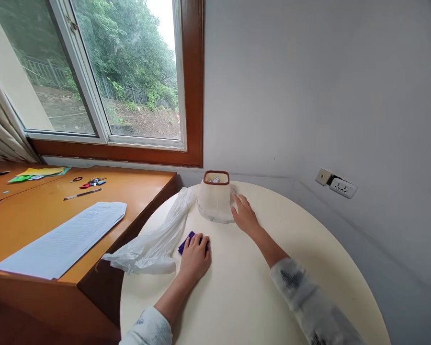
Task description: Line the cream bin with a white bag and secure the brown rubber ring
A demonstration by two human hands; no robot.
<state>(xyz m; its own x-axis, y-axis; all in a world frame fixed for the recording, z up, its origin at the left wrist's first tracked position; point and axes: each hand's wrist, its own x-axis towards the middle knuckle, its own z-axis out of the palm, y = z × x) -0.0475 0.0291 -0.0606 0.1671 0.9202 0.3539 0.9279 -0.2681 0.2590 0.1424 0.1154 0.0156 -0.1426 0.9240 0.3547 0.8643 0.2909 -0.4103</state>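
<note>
On the round cream table stands a whitish container (215, 201) with a brown rim, wrapped in thin plastic, with something pale inside its opening. My right hand (244, 214) is at its right side, fingers apart and fingertips touching or very near the wrapping. My left hand (196, 256) rests palm down over a folded dark purple cloth (186, 243), pressing it to the tabletop with its fingers lying over it. A crumpled white plastic bag (154, 244) spreads over the table's left side, just left of the cloth, and hangs past the edge.
A brown desk (143, 182) adjoins on the left, with a stack of paper (68, 239), a pen (82, 193), keys (93, 183) and coloured papers (39, 173). The round table (237, 297) meets the grey wall, where a socket strip (343, 187) is mounted. Behind the desk is a window (129, 72).
</note>
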